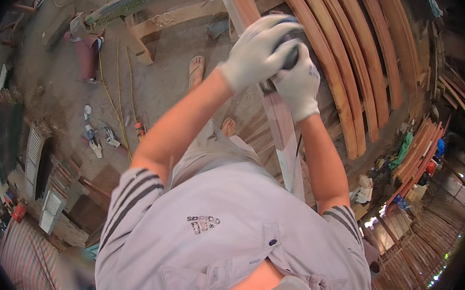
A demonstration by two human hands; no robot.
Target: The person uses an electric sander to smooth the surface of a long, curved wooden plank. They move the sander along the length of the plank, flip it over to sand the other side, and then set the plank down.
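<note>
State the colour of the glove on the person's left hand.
The glove on the left hand is off-white, seen best in the head view.

The person has two gloved hands, one left hand (259,52) and one right hand (300,85), two striped sleeves (137,194) and two feet (196,70). There are one dark tool (289,54), one plank (280,116), at least five curved boards (337,79) and one other person (26,254).
</note>
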